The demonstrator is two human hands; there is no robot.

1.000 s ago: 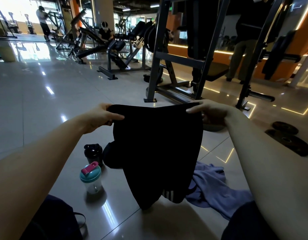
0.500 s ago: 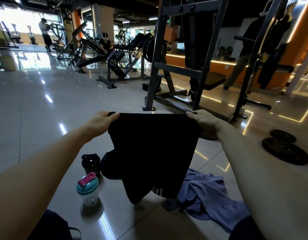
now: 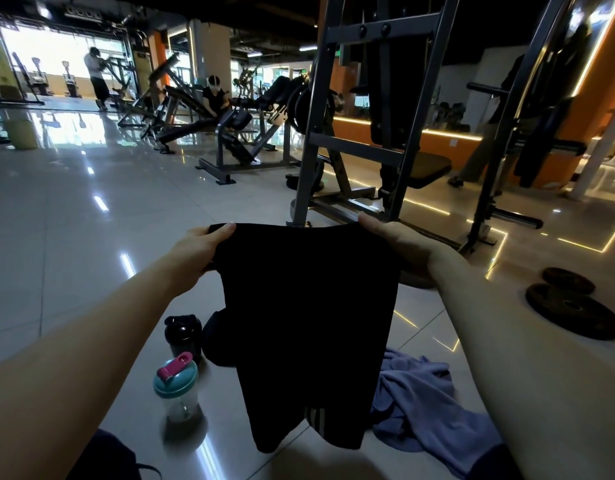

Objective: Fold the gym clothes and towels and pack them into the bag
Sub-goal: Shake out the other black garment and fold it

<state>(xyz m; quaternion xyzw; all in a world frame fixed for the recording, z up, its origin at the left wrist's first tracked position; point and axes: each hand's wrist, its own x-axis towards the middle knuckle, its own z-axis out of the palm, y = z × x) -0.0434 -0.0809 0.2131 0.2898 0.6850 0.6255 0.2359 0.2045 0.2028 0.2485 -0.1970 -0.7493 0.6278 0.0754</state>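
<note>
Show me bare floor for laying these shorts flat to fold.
Widest bare tile lies left of the black bottle and teal-lidded shaker. Crowded: under the shorts, between the bottles and purple towel; weight plates take the right.

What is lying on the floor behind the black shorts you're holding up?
Past the black shorts, a dark rounded item shows at their left edge and a crumpled blue towel at their right. Whatever lies directly behind them is covered.

Head-worn wide-angle view, single camera

It looks forward and down from the person's head, close over both outstretched forearms, across the tiled floor point(image 3: 74, 237) toward the gym machines point(image 3: 361, 140) beyond.
</note>
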